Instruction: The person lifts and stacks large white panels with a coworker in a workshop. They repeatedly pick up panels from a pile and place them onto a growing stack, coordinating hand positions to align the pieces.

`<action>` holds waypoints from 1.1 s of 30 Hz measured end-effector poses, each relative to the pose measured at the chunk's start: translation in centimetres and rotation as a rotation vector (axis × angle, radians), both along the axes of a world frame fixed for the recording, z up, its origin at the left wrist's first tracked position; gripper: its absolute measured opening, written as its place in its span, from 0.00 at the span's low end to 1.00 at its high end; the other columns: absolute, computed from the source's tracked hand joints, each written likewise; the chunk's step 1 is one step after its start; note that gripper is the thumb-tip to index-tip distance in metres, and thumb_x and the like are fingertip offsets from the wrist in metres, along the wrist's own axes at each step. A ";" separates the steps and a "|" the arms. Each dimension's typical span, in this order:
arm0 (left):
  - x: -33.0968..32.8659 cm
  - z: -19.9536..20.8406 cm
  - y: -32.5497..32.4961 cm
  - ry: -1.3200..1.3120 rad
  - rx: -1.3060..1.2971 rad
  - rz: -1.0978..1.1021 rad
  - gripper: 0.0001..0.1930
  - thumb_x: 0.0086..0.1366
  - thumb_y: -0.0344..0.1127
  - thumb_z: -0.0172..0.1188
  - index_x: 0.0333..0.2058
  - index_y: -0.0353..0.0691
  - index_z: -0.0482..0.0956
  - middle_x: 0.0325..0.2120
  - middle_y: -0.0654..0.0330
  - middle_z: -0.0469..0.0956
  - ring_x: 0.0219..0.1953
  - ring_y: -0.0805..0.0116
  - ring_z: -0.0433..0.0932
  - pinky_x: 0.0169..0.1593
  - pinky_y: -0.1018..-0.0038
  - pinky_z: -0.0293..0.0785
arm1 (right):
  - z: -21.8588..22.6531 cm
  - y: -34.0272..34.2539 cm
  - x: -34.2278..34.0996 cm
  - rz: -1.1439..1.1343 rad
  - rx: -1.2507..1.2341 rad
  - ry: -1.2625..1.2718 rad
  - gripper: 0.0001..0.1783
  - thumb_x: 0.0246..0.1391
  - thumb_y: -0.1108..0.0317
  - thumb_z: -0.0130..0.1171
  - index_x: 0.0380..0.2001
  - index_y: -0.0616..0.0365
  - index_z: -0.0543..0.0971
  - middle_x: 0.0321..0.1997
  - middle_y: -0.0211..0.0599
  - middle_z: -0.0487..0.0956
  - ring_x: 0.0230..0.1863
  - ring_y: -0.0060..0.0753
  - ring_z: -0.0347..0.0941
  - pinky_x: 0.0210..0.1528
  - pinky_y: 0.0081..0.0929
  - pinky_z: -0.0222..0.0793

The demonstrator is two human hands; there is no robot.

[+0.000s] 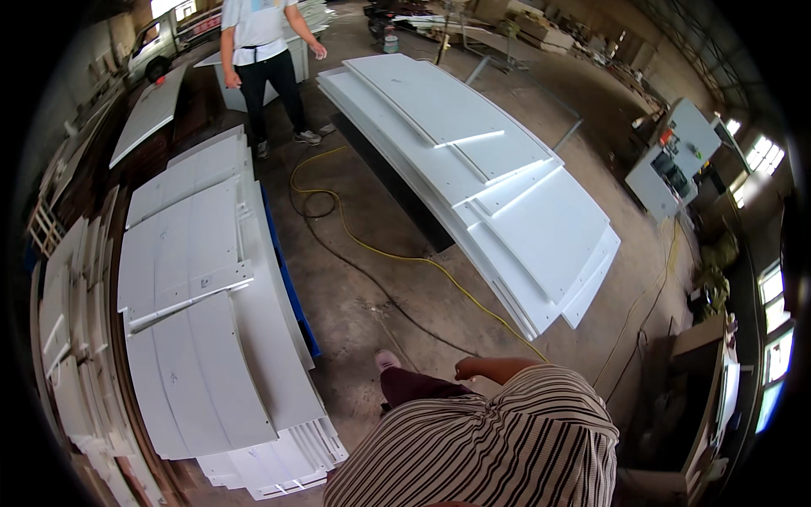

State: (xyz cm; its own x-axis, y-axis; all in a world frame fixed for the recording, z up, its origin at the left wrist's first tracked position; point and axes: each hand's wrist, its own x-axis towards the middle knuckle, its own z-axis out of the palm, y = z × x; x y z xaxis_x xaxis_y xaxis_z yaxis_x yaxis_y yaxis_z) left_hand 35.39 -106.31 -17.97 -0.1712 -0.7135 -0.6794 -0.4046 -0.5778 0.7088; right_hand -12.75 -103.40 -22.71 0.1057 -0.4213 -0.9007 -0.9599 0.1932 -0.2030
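Note:
My right hand (465,368) is in front of my striped shirt, its forearm bent across from the right. The fingers look curled in, and no object shows in them. It touches no panel; bare concrete floor lies beneath it. My left hand is out of view. Ahead to the right lies a long stack of white panels (541,221), several with small drilled holes, their edges unevenly stepped. On my left is another stack of white panels (182,372), with shorter pieces (279,460) at its near end.
A yellow hose (384,252) and a dark cable (372,283) cross the floor between the stacks. Another person (269,51) stands at the far left stack. A grey machine (676,160) stands at right. More boards (80,338) line the left side.

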 end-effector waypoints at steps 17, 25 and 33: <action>-18.3 -0.2 -14.6 0.006 0.109 -0.090 0.21 0.52 0.39 0.59 0.43 0.37 0.66 0.33 0.55 0.73 0.37 0.65 0.71 0.43 0.71 0.67 | -2.0 -33.1 -31.1 -1.299 -0.938 -0.926 0.10 0.50 0.66 0.48 0.34 0.57 0.72 0.30 0.35 0.74 0.30 0.23 0.70 0.31 0.20 0.66; -31.4 2.9 -19.1 -0.028 0.141 0.142 0.19 0.52 0.40 0.60 0.41 0.37 0.69 0.31 0.57 0.74 0.36 0.68 0.72 0.42 0.73 0.68 | -0.8 -60.4 -47.0 -1.882 -0.811 -1.264 0.11 0.56 0.62 0.44 0.33 0.60 0.67 0.22 0.25 0.64 0.26 0.21 0.60 0.38 0.26 0.58; -33.9 1.8 -15.9 0.067 0.115 0.231 0.17 0.53 0.40 0.60 0.38 0.37 0.72 0.29 0.59 0.75 0.34 0.71 0.73 0.40 0.75 0.69 | -1.1 -68.9 -45.2 -1.799 -0.530 -1.697 0.12 0.57 0.61 0.46 0.23 0.55 0.65 0.22 0.31 0.67 0.26 0.26 0.63 0.34 0.26 0.61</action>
